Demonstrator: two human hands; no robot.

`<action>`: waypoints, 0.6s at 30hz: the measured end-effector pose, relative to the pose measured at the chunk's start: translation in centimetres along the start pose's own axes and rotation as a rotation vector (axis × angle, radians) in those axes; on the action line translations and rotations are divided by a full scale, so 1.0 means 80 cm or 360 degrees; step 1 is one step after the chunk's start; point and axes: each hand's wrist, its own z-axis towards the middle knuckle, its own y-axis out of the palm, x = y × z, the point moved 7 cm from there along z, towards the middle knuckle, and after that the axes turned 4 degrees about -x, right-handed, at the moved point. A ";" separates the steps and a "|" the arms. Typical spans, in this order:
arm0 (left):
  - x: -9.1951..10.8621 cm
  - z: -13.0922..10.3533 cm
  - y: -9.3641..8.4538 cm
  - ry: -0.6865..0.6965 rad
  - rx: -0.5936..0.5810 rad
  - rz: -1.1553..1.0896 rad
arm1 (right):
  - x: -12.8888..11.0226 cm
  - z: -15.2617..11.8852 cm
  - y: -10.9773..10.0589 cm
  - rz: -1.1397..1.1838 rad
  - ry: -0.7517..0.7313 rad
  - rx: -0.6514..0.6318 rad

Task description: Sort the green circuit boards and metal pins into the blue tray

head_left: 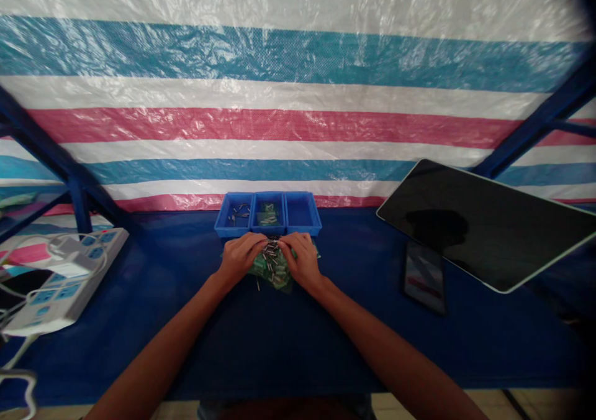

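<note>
My left hand (239, 258) and my right hand (302, 260) meet over a pile just in front of the blue bins. Fingers and thumbs on both are drawn together in a pinch, the tips almost touching. What sits between them is too small to make out. Under and between the hands lie green clear-plastic packets (279, 277) with several dark, thin metal pieces (269, 260) on top. One thin metal piece (257, 283) rests apart on the blue table, left of the pile.
A three-part blue bin (302, 229) stands behind the pile: metal pieces left, green packets in the middle compartment. At right are a phone (423, 277) and a large dark-screened tablet (488, 227). A power strip (69, 302) with cables lies left. Striped sheeting (298, 122) hangs behind.
</note>
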 end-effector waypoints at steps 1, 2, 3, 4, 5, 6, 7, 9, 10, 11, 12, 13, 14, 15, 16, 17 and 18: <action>0.001 0.000 0.000 0.0004 -0.0009 -0.0007 | 0.001 0.000 0.000 -0.0001 0.0008 0.0000; 0.001 0.000 0.000 0.0001 -0.0021 -0.0018 | 0.001 -0.001 0.000 -0.0001 0.0013 0.0001; 0.001 0.001 0.000 0.0000 -0.0031 -0.0030 | 0.002 -0.001 0.001 0.0000 0.0015 0.0003; 0.001 0.001 0.000 0.0003 -0.0039 -0.0041 | 0.002 -0.001 0.001 0.0002 0.0014 0.0006; 0.001 0.001 0.000 0.0006 -0.0043 -0.0051 | 0.001 -0.001 0.000 0.0005 0.0014 0.0015; 0.001 0.000 0.000 0.0015 -0.0041 -0.0059 | 0.002 -0.001 0.000 0.0008 0.0017 0.0026; 0.001 0.000 -0.001 0.0026 -0.0031 -0.0066 | 0.002 -0.002 0.000 0.0009 0.0022 0.0038; 0.001 0.000 0.000 0.0041 -0.0024 -0.0075 | 0.003 -0.002 0.000 0.0006 0.0046 0.0058; 0.000 -0.001 0.000 0.0040 -0.0028 -0.0077 | 0.004 -0.003 0.000 0.0005 0.0057 0.0062; 0.000 -0.001 0.000 0.0037 -0.0034 -0.0078 | 0.005 -0.003 0.000 0.0007 0.0062 0.0064; 0.000 -0.001 0.001 0.0039 -0.0041 -0.0077 | 0.005 -0.003 0.001 0.0012 0.0060 0.0067; 0.000 -0.001 0.001 0.0040 -0.0046 -0.0076 | 0.005 -0.004 0.001 0.0018 0.0051 0.0071; 0.000 -0.001 0.001 0.0043 -0.0046 -0.0074 | 0.005 -0.003 0.001 0.0025 0.0040 0.0075; 0.000 -0.001 0.000 0.0046 -0.0042 -0.0070 | 0.004 -0.003 0.001 0.0032 0.0028 0.0080; 0.000 -0.001 0.000 0.0049 -0.0041 -0.0068 | 0.003 -0.003 0.001 0.0037 0.0015 0.0083; 0.000 -0.001 0.000 0.0049 -0.0041 -0.0065 | 0.002 -0.003 0.000 0.0037 0.0007 0.0083; 0.000 -0.001 0.001 0.0047 -0.0040 -0.0058 | 0.001 -0.002 0.000 0.0034 0.0003 0.0081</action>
